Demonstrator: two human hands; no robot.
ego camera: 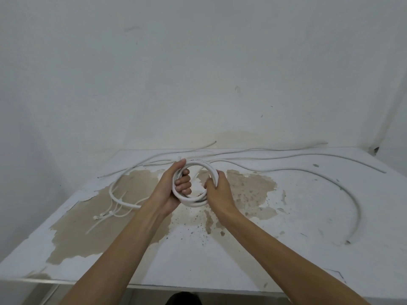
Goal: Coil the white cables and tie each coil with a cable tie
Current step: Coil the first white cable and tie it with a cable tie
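A white cable coil [199, 167] of several loops is held above the middle of the table. My left hand [174, 188] grips its left side, fingers through the ring. My right hand [219, 188] clasps its right side. A tail of the same cable [119, 194] curves off to the left onto the table. Several white cable ties [108, 214] lie in a loose bunch on the left of the table. Other loose white cables [286, 156] run along the far edge, and one long cable [356, 201] arcs down the right side.
The table [220, 256] is white with large patches of peeled brown surface. A white wall [198, 73] stands directly behind it. The table's front edge runs near the bottom of the view, with a dark shape [182, 299] below it.
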